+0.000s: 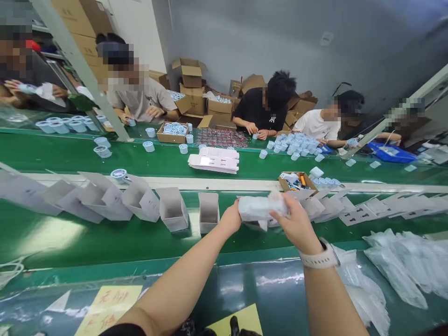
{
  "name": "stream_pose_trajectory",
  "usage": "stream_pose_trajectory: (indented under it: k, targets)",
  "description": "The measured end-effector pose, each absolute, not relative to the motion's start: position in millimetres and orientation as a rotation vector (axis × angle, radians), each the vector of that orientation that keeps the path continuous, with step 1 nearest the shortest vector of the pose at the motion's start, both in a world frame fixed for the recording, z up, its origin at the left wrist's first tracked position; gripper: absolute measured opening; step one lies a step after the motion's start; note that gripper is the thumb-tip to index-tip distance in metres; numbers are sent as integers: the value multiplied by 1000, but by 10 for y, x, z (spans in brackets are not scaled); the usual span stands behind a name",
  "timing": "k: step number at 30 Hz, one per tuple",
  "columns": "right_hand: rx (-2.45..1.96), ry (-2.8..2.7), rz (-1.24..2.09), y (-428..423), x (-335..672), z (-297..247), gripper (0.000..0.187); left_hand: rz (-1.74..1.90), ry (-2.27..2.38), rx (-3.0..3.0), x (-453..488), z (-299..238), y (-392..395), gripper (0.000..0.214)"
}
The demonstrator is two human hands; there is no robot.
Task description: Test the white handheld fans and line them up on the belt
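Observation:
Above the row of cartons, a white item in clear plastic wrap point(259, 208) lies lengthwise between my hands. My right hand point(296, 221) grips its right end, with the thumb and fingers around the wrap. At its left end is my left hand point(231, 218), fingers closed and partly hidden. I cannot tell whether it holds the wrapped item or the carton edge there. Directly under the item, a white carton point(259, 225) is mostly covered. Just left of my left hand stands an open white carton point(209, 219), with another open carton point(173, 217) beside it.
More cartons point(360, 212) line the green belt point(140, 242) on both sides. Plastic-wrapped pieces point(402, 266) lie at right. Across the belt, several co-workers sit among light-blue cups point(297, 143). A small cardboard box of batteries point(297, 182) and flat cartons point(214, 161) lie beyond my hands.

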State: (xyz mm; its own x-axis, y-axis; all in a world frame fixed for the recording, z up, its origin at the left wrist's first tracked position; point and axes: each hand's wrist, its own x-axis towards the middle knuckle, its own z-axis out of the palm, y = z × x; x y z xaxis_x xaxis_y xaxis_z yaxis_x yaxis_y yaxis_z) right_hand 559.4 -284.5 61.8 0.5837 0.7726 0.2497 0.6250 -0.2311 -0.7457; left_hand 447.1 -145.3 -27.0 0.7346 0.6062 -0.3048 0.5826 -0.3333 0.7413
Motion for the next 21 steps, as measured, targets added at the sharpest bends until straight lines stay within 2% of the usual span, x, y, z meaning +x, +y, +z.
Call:
stream_pose_trajectory:
  k: [8,11,13,17,19,21]
  targets:
    - [-1701,-745,221,-3737,5421,638,48,23,968,2074,4658,-67,-1504,43]
    - [-1551,-417,307,-3968,5280,741,53,100,987,2034,4612,141,-1507,50]
    - [-1366,-160,409,-4063,5189,762,48,202,959,1992,4499,297,-1636,55]
    - [-1160,24,678,-4102,4930,646,24,288,650,1838,4207,466,-2298,50]
    - [-1082,71,857,-4090,4758,584,23,246,460,1752,4106,468,-2672,51]
    - [-1008,96,1004,-4087,4609,582,27,257,307,1588,4048,464,-2917,62]
